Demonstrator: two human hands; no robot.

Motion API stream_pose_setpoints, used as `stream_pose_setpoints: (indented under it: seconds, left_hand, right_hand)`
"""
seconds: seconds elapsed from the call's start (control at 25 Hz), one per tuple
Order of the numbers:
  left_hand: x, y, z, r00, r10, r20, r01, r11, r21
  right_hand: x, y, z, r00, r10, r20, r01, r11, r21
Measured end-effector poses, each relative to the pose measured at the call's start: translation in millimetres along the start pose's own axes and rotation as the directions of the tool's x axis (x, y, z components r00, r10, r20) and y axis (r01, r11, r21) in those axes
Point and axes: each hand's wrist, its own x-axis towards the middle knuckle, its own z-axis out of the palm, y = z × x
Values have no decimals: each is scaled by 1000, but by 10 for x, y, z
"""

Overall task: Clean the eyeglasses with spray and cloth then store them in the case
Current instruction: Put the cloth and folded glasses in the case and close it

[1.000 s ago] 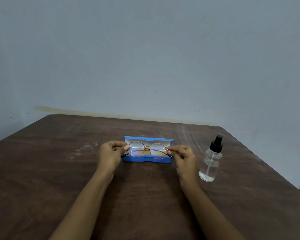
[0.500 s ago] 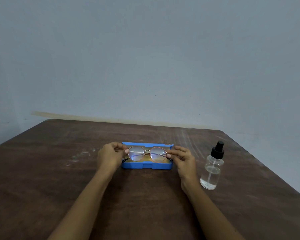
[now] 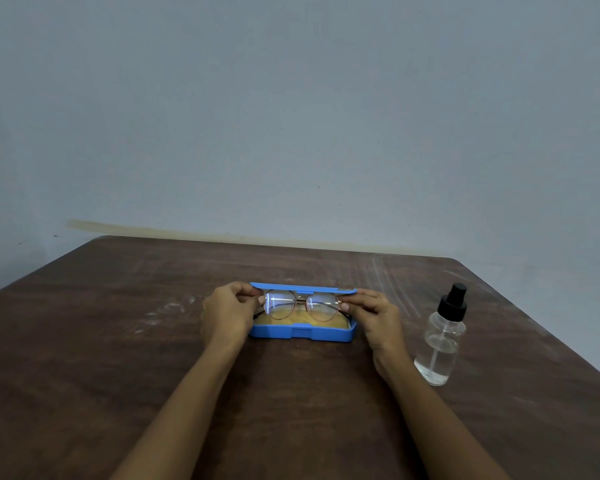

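Note:
Round, thin-rimmed eyeglasses (image 3: 302, 305) hang just above the open blue case (image 3: 302, 333), lenses facing me. My left hand (image 3: 227, 313) pinches the frame's left end and my right hand (image 3: 374, 315) pinches its right end. A yellow cloth (image 3: 312, 323) lies inside the case under the glasses. The case lid (image 3: 302, 288) stands open behind them. A clear spray bottle (image 3: 440, 336) with a black nozzle stands upright to the right of my right hand, apart from it.
The dark brown wooden table (image 3: 118, 341) carries pale scuff marks at the left and back right. Its far edge meets a plain grey-blue wall (image 3: 291, 133). The table's right edge runs diagonally close behind the bottle.
Both hands have carried the glasses a little away from me and lower, from in front of the case to over its open tray, where the yellow cloth now shows.

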Motion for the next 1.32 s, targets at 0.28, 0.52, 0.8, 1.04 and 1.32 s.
stream_pose_setpoints:
  seconds: [0.28, 0.52, 0.8, 1.04, 1.32]
  left_hand:
    - [-89, -18, -15, 993, 114, -34, -106, 977, 183]
    - [-149, -22, 10, 967, 251, -36, -222, 907, 358]
    - [-182, -45, 36, 943, 334, -5, -285, 813, 508]
    - [-196, -75, 42, 926, 377, -5, -324, 803, 500]
    - [-204, -172, -27, 926, 346, -154, -320, 932, 167]
  right_hand:
    - [4, 6, -51, 994, 69, 84, -65, 996, -54]
    - [6, -30, -70, 988, 70, 135, -33, 965, -260]
    - [-25, -73, -85, 984, 52, 169, 17, 924, -382]
    - [-77, -97, -87, 981, 29, 193, 56, 906, -420]
    - [-148, -100, -67, 999, 24, 40, -15, 978, -210]
